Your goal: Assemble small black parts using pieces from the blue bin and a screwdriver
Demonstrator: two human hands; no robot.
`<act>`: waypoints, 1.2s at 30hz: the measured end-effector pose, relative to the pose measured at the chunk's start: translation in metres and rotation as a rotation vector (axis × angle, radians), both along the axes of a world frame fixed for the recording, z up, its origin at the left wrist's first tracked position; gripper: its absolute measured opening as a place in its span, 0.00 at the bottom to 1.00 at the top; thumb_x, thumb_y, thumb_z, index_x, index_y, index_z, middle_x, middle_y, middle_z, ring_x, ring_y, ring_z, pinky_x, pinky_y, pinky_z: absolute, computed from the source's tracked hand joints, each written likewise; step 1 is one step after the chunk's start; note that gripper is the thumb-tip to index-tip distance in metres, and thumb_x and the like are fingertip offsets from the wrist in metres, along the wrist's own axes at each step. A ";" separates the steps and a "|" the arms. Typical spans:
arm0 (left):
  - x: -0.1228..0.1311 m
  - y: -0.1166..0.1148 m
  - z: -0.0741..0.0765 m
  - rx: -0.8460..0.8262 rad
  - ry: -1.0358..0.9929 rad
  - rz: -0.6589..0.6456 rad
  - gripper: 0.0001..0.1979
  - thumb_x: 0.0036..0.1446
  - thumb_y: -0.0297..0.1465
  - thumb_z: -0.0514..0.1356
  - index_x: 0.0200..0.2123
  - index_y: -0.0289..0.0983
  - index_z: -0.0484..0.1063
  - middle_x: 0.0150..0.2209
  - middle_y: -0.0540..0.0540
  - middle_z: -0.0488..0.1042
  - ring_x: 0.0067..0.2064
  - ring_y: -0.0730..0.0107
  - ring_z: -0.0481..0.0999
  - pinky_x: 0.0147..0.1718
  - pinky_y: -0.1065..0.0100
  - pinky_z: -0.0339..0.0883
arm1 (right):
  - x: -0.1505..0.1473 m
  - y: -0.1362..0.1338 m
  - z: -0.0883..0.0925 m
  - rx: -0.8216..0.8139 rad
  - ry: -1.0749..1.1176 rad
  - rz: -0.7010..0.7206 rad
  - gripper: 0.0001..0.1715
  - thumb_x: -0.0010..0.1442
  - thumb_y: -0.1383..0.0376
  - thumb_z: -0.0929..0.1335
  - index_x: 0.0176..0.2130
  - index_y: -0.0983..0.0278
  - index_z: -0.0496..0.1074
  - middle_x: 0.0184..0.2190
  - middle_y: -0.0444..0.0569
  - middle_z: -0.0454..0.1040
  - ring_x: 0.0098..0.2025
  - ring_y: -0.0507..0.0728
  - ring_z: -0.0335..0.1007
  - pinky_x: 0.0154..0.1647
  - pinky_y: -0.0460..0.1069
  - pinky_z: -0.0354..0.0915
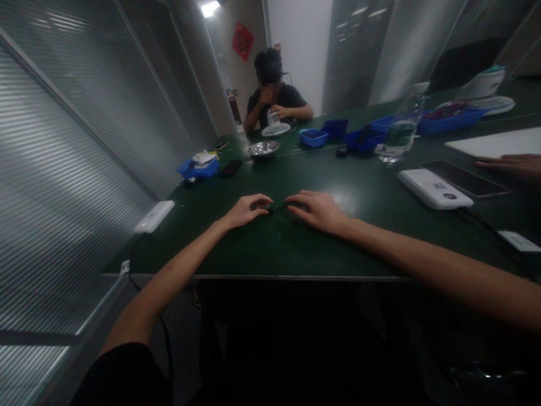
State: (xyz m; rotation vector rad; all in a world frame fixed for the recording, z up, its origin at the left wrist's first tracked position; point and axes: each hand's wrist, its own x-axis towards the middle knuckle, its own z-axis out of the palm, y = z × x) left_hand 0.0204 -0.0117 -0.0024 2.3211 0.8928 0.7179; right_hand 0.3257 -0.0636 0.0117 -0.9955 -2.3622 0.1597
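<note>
Over the dark green table [236, 248], my left hand [247, 211] pinches a small dark piece [269, 209] between thumb and fingertips; its kind is too small and dim to make out. My right hand [318, 211] lies just across from it, palm down near the table top, with thumb and fingers curled together. Something thin and dark [284, 206] shows at the right fingertips, too blurred to name. A narrow gap separates the two hands.
A metal bowl [263, 149], a blue tray [198, 167] and a dark phone [230, 168] stand beyond my hands. To the right are a water bottle [401, 132], a white power bank [435, 189], a phone [465, 177] and another person's hand [511, 163]. A person [274, 101] sits opposite.
</note>
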 end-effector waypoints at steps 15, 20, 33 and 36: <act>-0.001 0.004 -0.006 -0.222 -0.196 -0.019 0.18 0.60 0.31 0.70 0.53 0.35 0.78 0.50 0.39 0.82 0.51 0.59 0.82 0.58 0.53 0.73 | -0.001 -0.002 0.000 0.010 -0.023 0.011 0.23 0.77 0.55 0.64 0.61 0.61 0.77 0.49 0.54 0.80 0.37 0.56 0.74 0.38 0.51 0.66; -0.001 0.003 -0.005 -0.165 -0.164 -0.009 0.18 0.60 0.33 0.71 0.52 0.36 0.79 0.50 0.40 0.82 0.52 0.58 0.82 0.57 0.53 0.73 | 0.000 -0.001 -0.001 0.015 -0.049 0.005 0.23 0.77 0.54 0.63 0.61 0.59 0.77 0.49 0.53 0.80 0.37 0.56 0.73 0.37 0.51 0.65; 0.009 -0.004 -0.004 -0.132 -0.130 -0.064 0.19 0.61 0.37 0.72 0.53 0.36 0.80 0.50 0.41 0.82 0.52 0.59 0.81 0.57 0.55 0.72 | -0.009 0.003 -0.009 0.048 -0.087 0.046 0.23 0.77 0.54 0.64 0.63 0.57 0.76 0.46 0.53 0.79 0.39 0.57 0.74 0.36 0.50 0.63; 0.008 -0.004 -0.005 -0.107 -0.091 -0.071 0.18 0.63 0.37 0.71 0.53 0.37 0.80 0.50 0.41 0.81 0.52 0.58 0.80 0.57 0.56 0.72 | -0.010 0.001 -0.008 0.048 -0.069 0.063 0.24 0.77 0.54 0.63 0.63 0.58 0.76 0.47 0.53 0.79 0.38 0.57 0.74 0.36 0.49 0.63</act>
